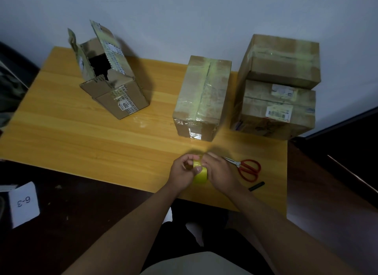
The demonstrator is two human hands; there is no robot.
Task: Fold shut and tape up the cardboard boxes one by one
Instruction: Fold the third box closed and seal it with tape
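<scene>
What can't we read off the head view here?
- Inside of the open box: head view, interior in dark shadow, contents unknown.
- Tape roll: mostly covered by left hand and right hand; exact grip and any free tape end not visible, fingers blurred.
- Lower stacked box: label print too small to read.
- Black object near scissors: too small to identify.

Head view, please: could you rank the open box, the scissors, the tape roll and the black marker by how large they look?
1. Open box, by far the largest.
2. Scissors.
3. Tape roll, though both hands hide part of it, so this rank is unsure.
4. Black marker, the smallest.
</scene>
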